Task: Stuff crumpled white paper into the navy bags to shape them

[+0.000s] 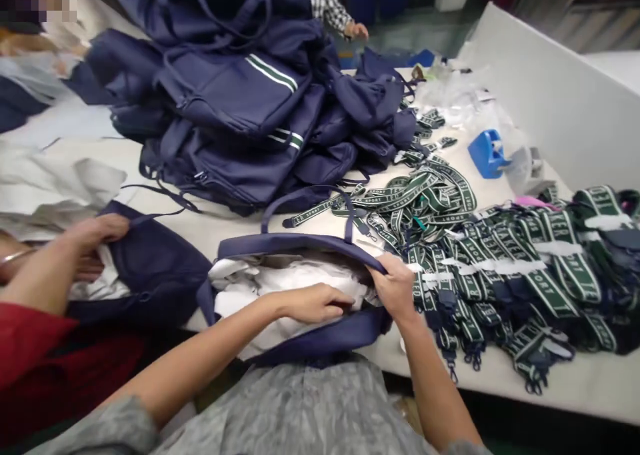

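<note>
A navy bag (320, 332) lies in front of me with its mouth wide and its handle (306, 194) standing up at the far side. White paper stuffing (300, 275) fills it. My left hand (317, 303) reaches into the mouth and rests on the stuffing, its fingers stretched toward the right; some fingertips are hidden. At the right end of the mouth, my right hand (395, 283) is closed around the bag's edge.
Navy bags (235, 95) are heaped at the back. To the right lie bundled green lettered straps (500, 268), loose straps (425, 195) and a blue tape dispenser (487, 154). At left, a co-worker's hands (97, 238) handle another navy bag (155, 262). A white panel (540, 88) borders the right.
</note>
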A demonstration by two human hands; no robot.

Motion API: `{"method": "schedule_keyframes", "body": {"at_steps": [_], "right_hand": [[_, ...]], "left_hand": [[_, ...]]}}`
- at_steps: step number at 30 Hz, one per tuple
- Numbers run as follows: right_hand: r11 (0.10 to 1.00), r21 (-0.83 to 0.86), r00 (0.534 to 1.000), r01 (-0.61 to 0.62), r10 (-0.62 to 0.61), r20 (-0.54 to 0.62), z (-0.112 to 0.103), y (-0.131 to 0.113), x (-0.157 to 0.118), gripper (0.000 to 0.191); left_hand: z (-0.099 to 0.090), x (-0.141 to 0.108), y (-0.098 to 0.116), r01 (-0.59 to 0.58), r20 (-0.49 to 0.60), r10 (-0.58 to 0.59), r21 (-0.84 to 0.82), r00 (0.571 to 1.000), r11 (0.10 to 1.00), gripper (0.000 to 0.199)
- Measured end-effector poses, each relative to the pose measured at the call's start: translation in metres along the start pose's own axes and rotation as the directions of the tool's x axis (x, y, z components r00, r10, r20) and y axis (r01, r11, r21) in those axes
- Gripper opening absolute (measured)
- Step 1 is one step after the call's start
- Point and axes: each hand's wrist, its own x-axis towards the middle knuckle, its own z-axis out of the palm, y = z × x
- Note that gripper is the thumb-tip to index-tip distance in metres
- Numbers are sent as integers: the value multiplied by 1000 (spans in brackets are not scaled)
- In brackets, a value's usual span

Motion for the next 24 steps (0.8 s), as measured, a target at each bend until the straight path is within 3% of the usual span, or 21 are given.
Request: {"method": "schedule_keyframes", "body": {"at_steps": [2,3,4,5,6,7,8,9,10,11,13,15,17,19,21,24], "right_hand": [[994,-61,995,-93,91,-31,-19,17,-8,35],[981,-115,987,-156,152,-46,-28,25,-10,38],[959,-185,977,-214,207,-55,-36,32,-11,41],[930,-269,968,-251,244,-60,-43,36,-11,44],[899,-358,967,-254,249,-62,-48,36,-9,45],[872,-436,975,-220,215,-63,-52,32,-7,46],[856,-492,988,-156,144,-62,-54,24,-3,47],[851,-520,997,-74,49,-60,-53,11,2,47],[856,-517,997,19,-52,-50,-49,-5,7,48],[870,-479,990,114,-140,-19,-42,-22,14,46],[910,-320,963,264,-230,138,-16,-58,30,36],[950,-135,892,282,-208,402,24,-85,48,32],[974,-111,813,196,-98,573,71,-101,66,47],[969,-169,767,177,-28,641,115,-108,79,67],[959,-215,745,184,6,667,149,-112,80,79],[953,-191,724,235,-40,689,176,-117,61,69]], "left_hand": [[-7,-34,1,15,-265,-35,-76,964,997,35],[-10,-51,-2,42,-462,-66,-63,884,997,33],[-12,-66,-9,107,-663,-96,-25,743,994,30],[-13,-80,-18,207,-823,-112,7,557,978,26],[-14,-91,-29,314,-922,-119,3,369,950,24],[-16,-99,-42,397,-967,-140,-46,213,917,25],[-18,-105,-56,432,-976,-195,-134,101,892,32],[-22,-107,-68,406,-957,-288,-247,41,880,43],[-26,-107,-80,327,-914,-405,-374,31,868,56],[-31,-105,-88,227,-854,-518,-496,49,838,66],[-44,-97,-99,123,-752,-655,-644,77,755,79],[-56,-86,-101,235,-752,-657,-628,61,741,84],[-63,-77,-97,450,-800,-596,-509,69,734,86],[-62,-75,-90,582,-823,-556,-398,115,709,81],[-54,-81,-84,650,-825,-552,-354,122,672,71],[-35,-104,-80,721,-802,-589,-348,102,599,49]]}}
